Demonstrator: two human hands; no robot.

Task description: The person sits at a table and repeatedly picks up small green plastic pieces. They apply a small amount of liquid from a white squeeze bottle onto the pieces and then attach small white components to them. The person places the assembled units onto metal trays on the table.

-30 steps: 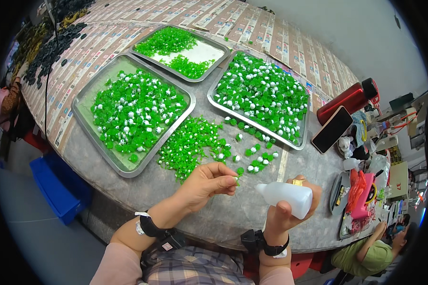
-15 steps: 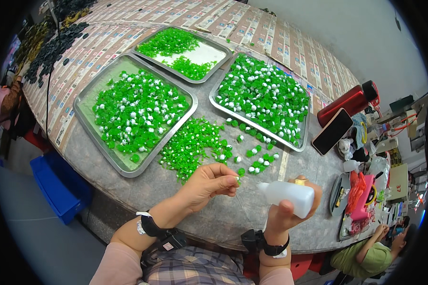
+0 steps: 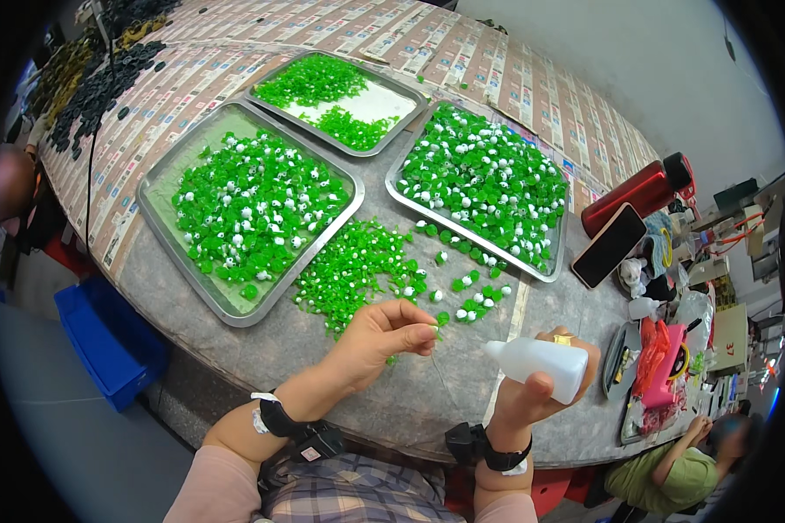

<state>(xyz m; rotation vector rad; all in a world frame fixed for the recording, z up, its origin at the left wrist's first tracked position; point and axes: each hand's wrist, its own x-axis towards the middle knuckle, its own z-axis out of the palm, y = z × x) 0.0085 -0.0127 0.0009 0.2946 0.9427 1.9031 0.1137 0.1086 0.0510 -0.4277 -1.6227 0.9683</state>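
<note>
My left hand [image 3: 379, 338] is closed in a pinch, thumb against forefinger, on a small green plastic piece [image 3: 442, 320] with a bit of white. To its right, my right hand [image 3: 528, 403] grips a white squeeze bottle [image 3: 545, 364]. The bottle lies nearly level, its narrow nozzle pointing left toward the pinched piece, with a gap between them. Beyond my left hand spreads a loose pile of small green pieces [image 3: 349, 270]. Several green pieces with white balls [image 3: 480, 302] lie on the table just past the two hands.
Metal trays hold green and white pieces at the left [image 3: 153, 187] and right [image 3: 401, 187]; another tray [image 3: 388, 96] stands behind. On the right are a phone [image 3: 609, 246], a red flask [image 3: 632, 200] and a pink holder [image 3: 667, 370]. A blue bin [image 3: 105, 340] stands below the table's left edge.
My right hand has shifted slightly right with the squeeze bottle, widening the gap from the nozzle to my left hand. The left hand stays nearly in place, still pinching the green piece.
</note>
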